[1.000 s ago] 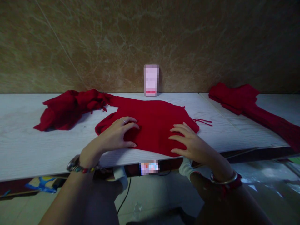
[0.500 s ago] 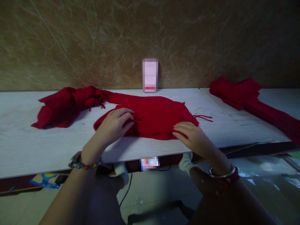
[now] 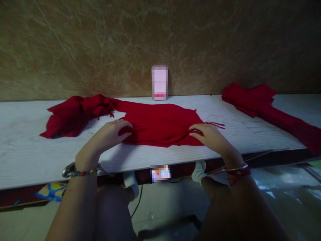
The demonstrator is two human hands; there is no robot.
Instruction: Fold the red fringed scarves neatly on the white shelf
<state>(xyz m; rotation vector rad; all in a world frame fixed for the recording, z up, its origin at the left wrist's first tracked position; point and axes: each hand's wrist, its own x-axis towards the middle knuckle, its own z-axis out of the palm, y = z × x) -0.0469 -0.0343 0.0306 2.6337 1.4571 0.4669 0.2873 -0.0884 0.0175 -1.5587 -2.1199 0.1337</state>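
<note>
A red cloth [image 3: 160,124] with a smooth, soft surface lies spread on the white wood-grain table [image 3: 22,150] in front of me. Thin red strings stick out at its right end, and a narrower strip runs back left toward a crumpled bundle. My left hand [image 3: 107,135] has its thumb and fingers closed around the cloth's left edge; a ring shows on one finger. At the right end, my right hand [image 3: 209,135] pinches the cloth, with a small fold between thumb and fingertips. Whether the cloth is a scarf or another garment I cannot tell.
The crumpled red bundle [image 3: 72,115] with fringe lies left. Another folded red piece [image 3: 253,100] stretches off at right. A phone-like blurred panel [image 3: 159,83] leans on the brown marbled wall [image 3: 160,33]. Below the table edge sits a second blurred screen [image 3: 160,174].
My left hand has moved left to the cloth's edge, and my right hand has shifted slightly right. The cloth's near edge lies straighter and a fold has formed near the right hand.
</note>
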